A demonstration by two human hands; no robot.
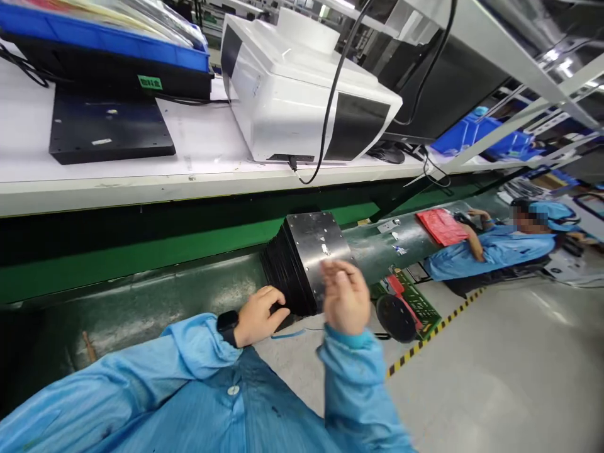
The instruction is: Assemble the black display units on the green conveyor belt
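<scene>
A tall stack of black flat plates [287, 267] stands on the green bench in front of me. Its top plate [311, 236] is shiny and dark, with small screw holes and pale scraps of label on it. My left hand [262, 314] is at the near left lower side of the stack, fingers bent and thumb apart, with no separate item seen in it. Over the near right edge of the top plate is my right hand [346, 296], its fingers bent and smeared by motion. Whether it touches the plate or holds anything is unclear.
A white shelf edge [189, 182] runs above the bench, bearing a white machine [302, 94], a black flat box [111, 126] and a blue tray [117, 38]. At right, a co-worker [500, 245] sits by a red bag [441, 226]. A black round stool [396, 318] stands near my right.
</scene>
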